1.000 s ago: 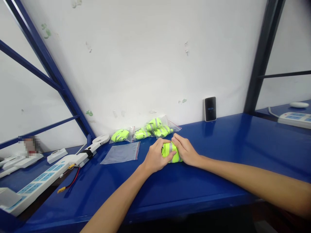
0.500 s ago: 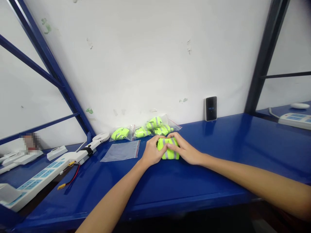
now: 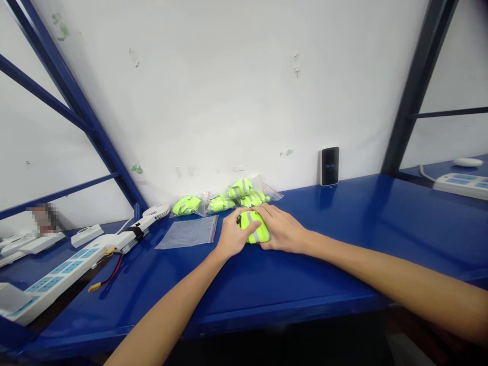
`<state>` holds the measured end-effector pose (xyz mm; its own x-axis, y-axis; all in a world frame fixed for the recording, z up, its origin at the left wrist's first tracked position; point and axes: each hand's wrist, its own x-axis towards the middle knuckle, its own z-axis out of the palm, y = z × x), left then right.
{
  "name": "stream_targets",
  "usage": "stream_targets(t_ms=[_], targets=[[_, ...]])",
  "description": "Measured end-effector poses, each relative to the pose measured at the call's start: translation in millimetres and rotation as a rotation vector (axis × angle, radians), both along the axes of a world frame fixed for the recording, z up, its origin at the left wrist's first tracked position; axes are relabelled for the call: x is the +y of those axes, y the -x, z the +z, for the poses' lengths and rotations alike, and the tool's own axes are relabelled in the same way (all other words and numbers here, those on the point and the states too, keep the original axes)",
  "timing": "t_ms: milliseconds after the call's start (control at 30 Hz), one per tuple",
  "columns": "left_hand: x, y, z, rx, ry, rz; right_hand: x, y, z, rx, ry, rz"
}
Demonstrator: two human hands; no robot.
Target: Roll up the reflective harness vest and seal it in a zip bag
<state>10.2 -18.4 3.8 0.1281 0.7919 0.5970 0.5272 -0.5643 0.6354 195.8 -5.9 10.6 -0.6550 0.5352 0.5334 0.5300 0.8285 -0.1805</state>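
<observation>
A folded neon-yellow reflective strap (image 3: pixel 256 229) with silver-grey stripes rests on the blue table, between my two hands. My left hand (image 3: pixel 233 235) is closed around its left side, the thumb lying across its front. Against its right side and over its top is my right hand (image 3: pixel 284 229), its fingertips partly hidden behind the bundle. A small black piece shows at the bundle's upper left. Just left of my left hand lies a flat clear zip bag (image 3: pixel 186 233) with a red edge line. Behind are several bagged neon-yellow reflective straps (image 3: pixel 240 189).
On the left are a long white power strip (image 3: pixel 57 277), a white handheld fan (image 3: pixel 154 213) and a red-black cable (image 3: pixel 112 274) with yellow connectors. A small black-fronted device (image 3: pixel 329 166) stands by the wall. Blue shelf posts (image 3: pixel 95 137) frame the table (image 3: pixel 366 218).
My right hand has turned and now presses the bundle's right side instead of pinching its top. The bundle looks more compact and sits slightly further left. The view has shifted a little.
</observation>
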Motion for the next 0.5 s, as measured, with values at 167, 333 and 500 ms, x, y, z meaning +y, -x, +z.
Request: stream_targets(t_ms=[167, 333, 500], targets=[[-1, 0, -2.5, -0.051, 0.014, -0.015, 3, -5, -0.8, -0.048, -0.019, -0.028], [-4, -3, -5.3, 0.014, -0.027, -0.017, 1, -9, 2.5, -0.044, 0.066, -0.008], [-10, -4, -5.3, 0.123, -0.127, -0.028, 1, -12, 6.0, -0.037, 0.116, 0.021]])
